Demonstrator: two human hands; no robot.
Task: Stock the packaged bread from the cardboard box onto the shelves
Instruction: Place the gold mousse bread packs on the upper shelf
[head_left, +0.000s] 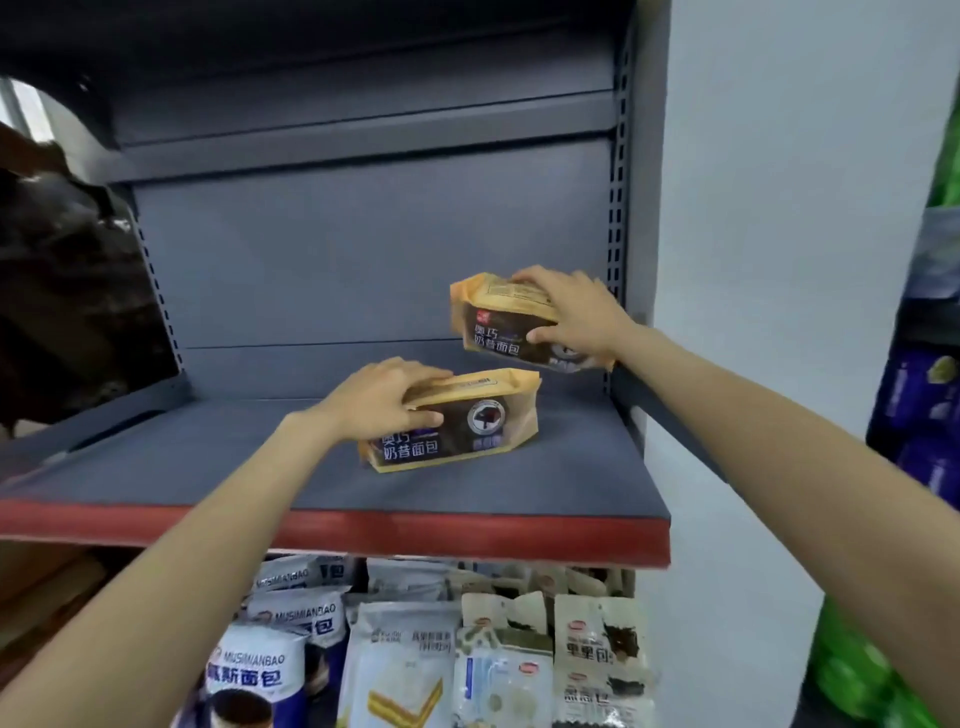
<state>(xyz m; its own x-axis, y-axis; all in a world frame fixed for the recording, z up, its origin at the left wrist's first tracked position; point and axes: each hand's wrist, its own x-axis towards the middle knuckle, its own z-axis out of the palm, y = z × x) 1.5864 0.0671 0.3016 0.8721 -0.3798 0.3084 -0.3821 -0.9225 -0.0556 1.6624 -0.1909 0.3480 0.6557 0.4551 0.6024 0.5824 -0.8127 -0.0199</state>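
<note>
Around both gripping hands stood a tall grey metal shelving unit (363, 249), its back panel behind them and slotted uprights to either side. Beneath the hands ran a wide grey shelf (208, 467) with a red front edge, bare except for what the hands held. To the right of the right hand rose a pale wall (779, 208), with blurred purple and green packs at the far edge of view. Far below the hands, under the shelf, sat a lower shelf crowded with white bread packets (405, 660) printed in blue and green.

Under the left hand (384, 400) lay one yellow-and-brown bread pack (462, 426), resting on the shelf near its middle. That hand gripped the pack's left end, fingers curled over the yellow top fold and the thumb pressed against the dark front face.

Up and to the right of that grip, the right hand (571, 312) held a second bread pack (498, 322) of the same kind. Fingers curled over its top and the thumb pinched the front at its right end. This pack was tilted, near the shelf's back right corner beside the upright; whether it touched the shelf could not be told. The two packs were near each other but apart.
</note>
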